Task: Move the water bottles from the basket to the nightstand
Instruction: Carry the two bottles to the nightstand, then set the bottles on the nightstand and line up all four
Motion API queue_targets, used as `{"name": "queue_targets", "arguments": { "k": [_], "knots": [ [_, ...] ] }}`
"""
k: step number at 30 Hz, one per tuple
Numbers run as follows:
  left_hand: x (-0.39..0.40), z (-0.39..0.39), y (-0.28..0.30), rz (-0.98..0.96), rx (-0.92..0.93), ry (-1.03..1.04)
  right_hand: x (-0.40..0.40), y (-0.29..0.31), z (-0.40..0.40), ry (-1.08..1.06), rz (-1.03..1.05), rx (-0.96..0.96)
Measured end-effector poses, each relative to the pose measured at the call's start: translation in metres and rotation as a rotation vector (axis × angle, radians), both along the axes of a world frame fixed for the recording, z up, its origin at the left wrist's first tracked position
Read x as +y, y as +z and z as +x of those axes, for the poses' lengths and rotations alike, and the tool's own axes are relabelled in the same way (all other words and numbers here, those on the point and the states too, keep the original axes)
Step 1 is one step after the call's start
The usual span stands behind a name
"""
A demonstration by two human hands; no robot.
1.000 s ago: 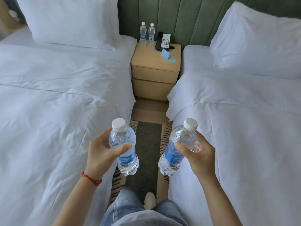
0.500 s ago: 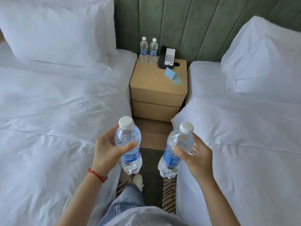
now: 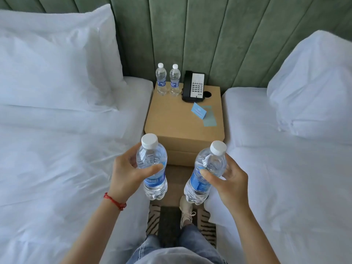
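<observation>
While both arms reach forward between the beds, I've got one bottle per hand. Left hand [image 3: 126,173] is clenched round the left bottle [image 3: 152,166], thumb across the front above the blue label, cap up, bottle near upright. Right hand [image 3: 228,180] grasps the right bottle [image 3: 205,172], thumb on the label's top edge, bottle tilted with its cap leaning right. Both bottles are in the air, short of the nightstand [image 3: 179,121], over the floor gap and rug [image 3: 206,225]. Two more bottles [image 3: 167,80] stand upright on the nightstand's back left corner, just beside the phone [image 3: 194,86]. Blue card [image 3: 199,112] sits front right of the phone. Red cord [image 3: 114,201] on my left wrist. Basket isn't in view.
</observation>
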State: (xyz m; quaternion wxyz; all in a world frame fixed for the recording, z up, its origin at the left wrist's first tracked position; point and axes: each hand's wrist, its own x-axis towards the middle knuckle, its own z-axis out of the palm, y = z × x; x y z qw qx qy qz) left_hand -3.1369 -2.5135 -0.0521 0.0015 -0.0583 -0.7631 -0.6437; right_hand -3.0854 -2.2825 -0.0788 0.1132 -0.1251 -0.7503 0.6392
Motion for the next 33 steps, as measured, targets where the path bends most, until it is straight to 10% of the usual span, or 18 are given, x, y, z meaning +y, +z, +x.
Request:
{"name": "queue_targets", "arguments": {
  "k": [33],
  "knots": [
    [0.022, -0.428, -0.105, -0.238, -0.209, 0.028, -0.007, -0.092, -0.422, -0.114, 0.195, -0.239]
  ]
}}
